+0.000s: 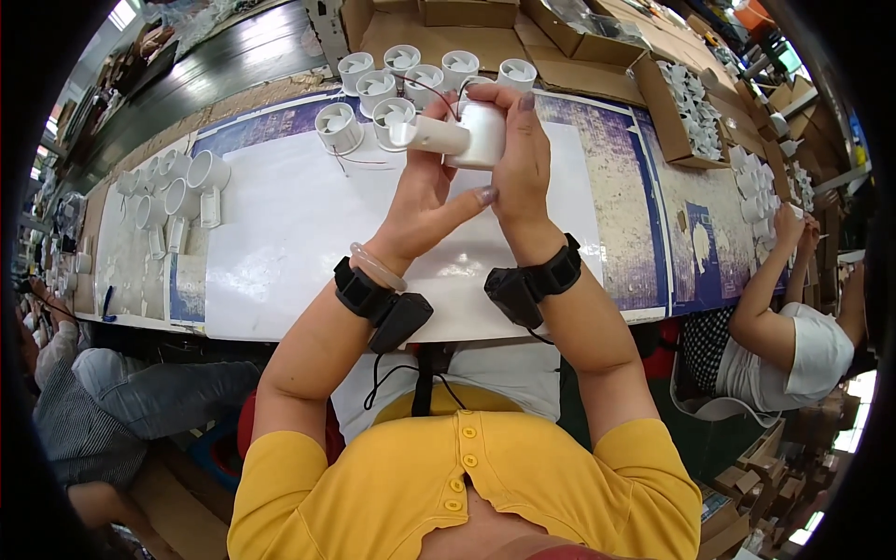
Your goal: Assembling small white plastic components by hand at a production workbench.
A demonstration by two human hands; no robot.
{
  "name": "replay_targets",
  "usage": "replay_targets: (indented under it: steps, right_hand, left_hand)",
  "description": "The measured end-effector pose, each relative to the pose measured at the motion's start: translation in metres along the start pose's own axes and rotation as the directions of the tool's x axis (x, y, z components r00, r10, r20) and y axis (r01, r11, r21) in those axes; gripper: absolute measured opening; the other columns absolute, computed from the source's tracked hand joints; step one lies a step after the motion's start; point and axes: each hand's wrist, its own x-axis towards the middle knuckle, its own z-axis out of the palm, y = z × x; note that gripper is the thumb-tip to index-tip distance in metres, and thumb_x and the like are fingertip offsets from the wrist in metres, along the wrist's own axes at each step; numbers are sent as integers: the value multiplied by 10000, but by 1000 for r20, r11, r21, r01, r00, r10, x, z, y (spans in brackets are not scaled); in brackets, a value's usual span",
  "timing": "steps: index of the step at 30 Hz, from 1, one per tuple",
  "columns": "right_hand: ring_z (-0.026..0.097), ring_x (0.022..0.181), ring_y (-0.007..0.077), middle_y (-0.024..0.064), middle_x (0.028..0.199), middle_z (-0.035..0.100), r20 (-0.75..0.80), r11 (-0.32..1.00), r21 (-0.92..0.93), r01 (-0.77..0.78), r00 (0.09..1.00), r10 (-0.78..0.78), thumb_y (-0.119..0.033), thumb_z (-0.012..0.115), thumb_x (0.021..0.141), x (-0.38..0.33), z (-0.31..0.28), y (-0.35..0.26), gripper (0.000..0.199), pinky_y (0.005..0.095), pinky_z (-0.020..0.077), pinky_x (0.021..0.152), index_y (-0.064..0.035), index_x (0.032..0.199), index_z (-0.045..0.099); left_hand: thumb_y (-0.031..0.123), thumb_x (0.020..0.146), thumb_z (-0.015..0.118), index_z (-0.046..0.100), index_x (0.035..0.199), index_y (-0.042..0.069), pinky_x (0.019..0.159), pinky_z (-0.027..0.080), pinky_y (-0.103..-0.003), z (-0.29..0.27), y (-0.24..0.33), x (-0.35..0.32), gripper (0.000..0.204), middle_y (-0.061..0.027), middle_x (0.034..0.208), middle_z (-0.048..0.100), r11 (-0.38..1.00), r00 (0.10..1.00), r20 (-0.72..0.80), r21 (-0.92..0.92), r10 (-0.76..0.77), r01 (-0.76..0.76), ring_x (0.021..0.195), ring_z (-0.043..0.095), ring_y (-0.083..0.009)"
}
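Above the white sheet, both hands hold a white plastic fan housing [482,138], a round cup with a short tube [437,136] on its side pointing left. My right hand [525,161] wraps the cup's right side, fingers over the top. My left hand [420,207] is closed around the tube side, its fingers partly hidden behind the tube and its thumb stretched toward the right palm. A thin dark red wire [432,87] loops over the top. Just behind stand several white round housings with fan blades [338,121], some trailing thin wires.
White cups with handles [207,173] stand in a group at left. A white sheet [280,233] covers the table's middle. Cardboard boxes [597,70] line the back, one box [667,121] full of white parts. At right a co-worker's hands [791,224] handle white pieces; another person [103,392] sits left.
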Motion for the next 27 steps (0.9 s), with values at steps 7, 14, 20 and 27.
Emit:
replay_targets:
  steps: [7, 14, 20, 27]
  right_hand:
    - [519, 1111, 205, 118, 1239, 533, 184, 922, 369, -121, 981, 55, -269, 430, 988, 3, -7, -3, 318, 331, 388, 986, -10, 1083, 588]
    - [514, 1121, 194, 113, 1276, 518, 299, 896, 398, -195, 951, 74, -260, 480, 970, -3, -8, 16, 285, 334, 385, 998, -25, 1034, 629]
    - [519, 1087, 174, 120, 1212, 543, 216, 937, 286, -203, 966, 143, -314, 411, 995, -3, -5, 10, 354, 298, 402, 965, -26, 1021, 615]
    - [500, 1070, 147, 93, 1166, 526, 30, 984, 174, -31, 999, 26, -271, 312, 1019, -26, 23, 4, 319, 276, 401, 940, -41, 1169, 476]
  left_hand:
    - [223, 830, 630, 302, 1391, 56, 1114, 264, -408, -21, 14, 8, 670, -99, 1325, 456, 796, 954, 1, -551, -298, 250, 1264, 423, -243]
    - [250, 793, 654, 345, 1371, 40, 1149, 222, -436, -24, 16, 6, 688, -113, 1321, 465, 489, 912, 115, -814, -394, 314, 1274, 416, -271]
    - [182, 829, 622, 407, 1271, 91, 1087, 329, -421, -26, 9, 6, 499, -105, 1288, 489, 546, 937, 65, -798, -343, 255, 1220, 461, -250]
    - [53, 836, 617, 356, 1216, 94, 1030, 373, -361, -10, 10, 4, 463, -91, 1280, 465, 884, 968, -144, -453, -204, 119, 1190, 451, -200]
